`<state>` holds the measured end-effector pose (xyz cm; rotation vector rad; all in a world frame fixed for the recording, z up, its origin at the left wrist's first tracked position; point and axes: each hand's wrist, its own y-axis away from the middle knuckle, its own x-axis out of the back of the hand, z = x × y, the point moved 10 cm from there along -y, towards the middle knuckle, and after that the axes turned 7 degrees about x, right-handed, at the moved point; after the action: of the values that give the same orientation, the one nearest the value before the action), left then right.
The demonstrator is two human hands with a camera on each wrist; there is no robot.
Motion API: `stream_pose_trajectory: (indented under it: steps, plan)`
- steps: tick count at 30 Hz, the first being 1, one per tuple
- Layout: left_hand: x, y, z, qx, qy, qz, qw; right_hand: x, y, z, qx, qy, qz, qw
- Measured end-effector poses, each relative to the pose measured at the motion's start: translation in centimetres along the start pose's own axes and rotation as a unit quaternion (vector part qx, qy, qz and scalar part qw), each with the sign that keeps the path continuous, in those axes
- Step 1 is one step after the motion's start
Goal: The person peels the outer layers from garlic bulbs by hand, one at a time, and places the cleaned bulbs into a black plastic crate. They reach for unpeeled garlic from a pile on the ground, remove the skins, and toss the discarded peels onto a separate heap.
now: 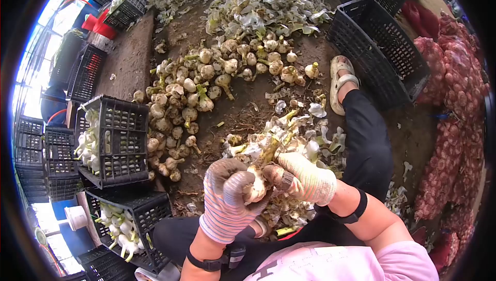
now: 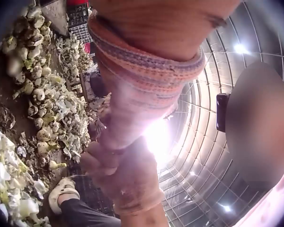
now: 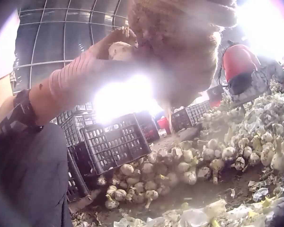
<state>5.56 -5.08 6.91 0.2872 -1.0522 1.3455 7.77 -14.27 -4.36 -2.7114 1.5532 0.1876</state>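
In the head view my left hand [image 1: 227,198], in a striped knit glove, grips a garlic bulb [image 1: 254,187] in front of my lap. My right hand [image 1: 308,177], in a pale glove with soiled fingertips, holds the same bulb from the other side, its thumb pressed against it. A yellowish-green stem [image 1: 269,151] points away from the bulb between the hands. The right wrist view shows the pale bulb [image 3: 120,51] at the left hand's fingers [image 3: 106,52]. Glare and the gloves hide much of the grip in the left wrist view.
Unpeeled garlic bulbs [image 1: 181,92] lie heaped ahead and left, with peeled skins [image 1: 268,2] behind. Black crates [image 1: 124,141] with whitish garlic stand at left; another crate [image 1: 377,48] is at right. Red net sacks [image 1: 449,100] line the right side. A sandaled foot [image 1: 341,82] rests ahead.
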Motion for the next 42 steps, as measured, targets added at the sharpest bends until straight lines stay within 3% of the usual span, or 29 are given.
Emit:
stream_pose_trajectory:
  steps: [4,8,11,13,15,16,17,18,19,20,21,22,23,24,25,26,27,29,30,31,33,34,35,37,38,39,41,42]
  plan:
    - [-0.1,-0.1,-0.3,0.012,0.033,0.011,0.999,-0.3,-0.2,-2.9,0.018,-0.058,0.002,0.998]
    - [-0.2,0.0,0.0,0.002,0.009,0.011,1.0,0.1,-0.2,0.0,0.038,-0.013,0.044,0.998]
    - [-0.2,0.0,-0.5,0.023,0.029,0.002,0.999,0.0,0.2,-0.9,-0.004,0.056,-0.022,0.998]
    - [0.0,0.0,-1.0,0.044,0.052,-0.004,0.998,0.0,0.4,-3.2,0.09,0.115,-0.037,0.989]
    - [-1.0,0.3,-3.3,0.157,0.309,-0.061,0.936,0.0,0.7,-4.3,0.127,0.043,-0.017,0.991]
    - [-2.4,1.0,-4.3,0.243,0.472,-0.085,0.843,-0.6,0.6,-4.5,0.107,-0.015,-0.049,0.993]
    - [-2.6,0.8,-3.9,0.242,0.471,-0.083,0.844,-1.3,0.5,-4.6,0.087,-0.073,-0.081,0.99]
    - [-3.0,1.1,-4.7,0.307,0.508,-0.045,0.804,-1.2,1.1,-1.4,-0.062,-0.137,-0.03,0.988]
    - [-3.4,1.7,-5.7,0.369,0.54,-0.008,0.756,-0.9,0.3,-2.7,-0.046,-0.044,-0.037,0.997]
    - [-1.5,0.8,-5.1,0.259,0.381,0.009,0.887,-0.3,-0.4,-2.2,-0.002,-0.033,0.008,0.999]
    - [-0.3,0.1,-3.3,0.135,0.201,0.027,0.97,0.3,-0.8,-2.0,0.042,-0.022,0.053,0.997]
    - [0.2,-0.1,-1.9,0.083,0.105,0.026,0.991,0.2,-0.6,-1.7,0.042,-0.021,0.053,0.997]
    - [0.0,0.0,-1.8,0.083,0.106,0.027,0.991,0.0,-0.3,-0.7,0.002,-0.17,0.068,0.983]
    - [-0.4,0.3,-3.0,0.153,0.194,0.025,0.969,-0.5,-0.1,0.2,-0.039,-0.316,0.08,0.945]
    - [-1.0,0.4,-3.9,0.221,0.28,0.022,0.934,-0.4,-0.1,0.3,-0.04,-0.315,0.079,0.945]
    - [-3.2,1.7,-5.6,0.375,0.525,0.019,0.764,-0.8,0.0,0.2,-0.032,-0.347,0.052,0.936]
    - [-4.5,2.6,-6.8,0.334,0.653,0.02,0.679,-1.3,0.1,-0.1,-0.025,-0.379,0.025,0.925]
    - [-8.1,4.9,-8.8,0.406,0.783,-0.088,0.463,-2.1,0.4,-1.7,-0.004,-0.412,-0.06,0.909]
    - [-7.6,3.9,-8.0,0.418,0.756,-0.106,0.492,-2.1,0.3,-1.8,-0.005,-0.411,-0.053,0.91]
    - [-7.6,3.4,-8.0,0.418,0.755,-0.105,0.493,-2.2,0.1,-2.0,-0.004,-0.41,-0.046,0.911]
    - [-6.3,3.5,-10.6,0.472,0.6,-0.026,0.645,-0.7,-0.1,-1.7,-0.072,-0.358,0.048,0.93]
    - [-4.9,1.4,-7.9,0.381,0.593,-0.037,0.709,0.5,-0.1,-0.9,-0.071,-0.313,0.104,0.941]
    - [-5.4,1.2,-7.9,0.365,0.631,0.006,0.685,0.5,-0.1,-0.8,-0.07,-0.313,0.105,0.941]
    - [-3.9,1.4,-6.2,0.292,0.38,-0.014,0.877,-1.2,0.1,-1.1,-0.064,-0.259,0.032,0.963]
    - [-4.7,2.0,-6.9,0.354,0.519,0.056,0.776,-1.9,0.4,-0.7,-0.072,-0.198,-0.013,0.977]
    - [-4.8,2.5,-8.1,0.379,0.541,0.055,0.749,-2.5,0.6,-0.3,-0.078,-0.134,-0.059,0.986]
    - [-4.8,2.3,-8.8,0.403,0.524,0.052,0.749,-2.3,0.9,-1.2,-0.093,-0.281,-0.043,0.954]
    - [-4.4,1.4,-7.7,0.377,0.525,0.019,0.763,-1.1,0.6,-1.0,-0.074,-0.283,-0.002,0.956]
